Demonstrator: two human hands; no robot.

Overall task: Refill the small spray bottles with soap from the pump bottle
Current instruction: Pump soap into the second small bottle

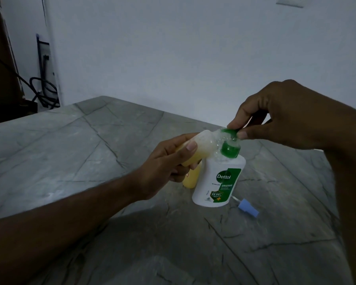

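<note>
A white pump bottle point(216, 182) with a green label stands on the grey table point(90, 153). My right hand point(284, 114) pinches its green pump head point(231, 133) from above. My left hand point(169, 161) grips a small clear spray bottle point(203, 142), tilted, partly filled with yellow soap, with its open neck held against the pump nozzle. Behind the pump bottle stands a second small bottle point(190, 179) full of yellow liquid, partly hidden by my left hand.
A pale blue spray cap point(248, 207) with its tube lies on the table just right of the pump bottle. A white wall rises behind the table. Dark cables point(43, 89) and a frame sit at the far left, beyond the table's edge.
</note>
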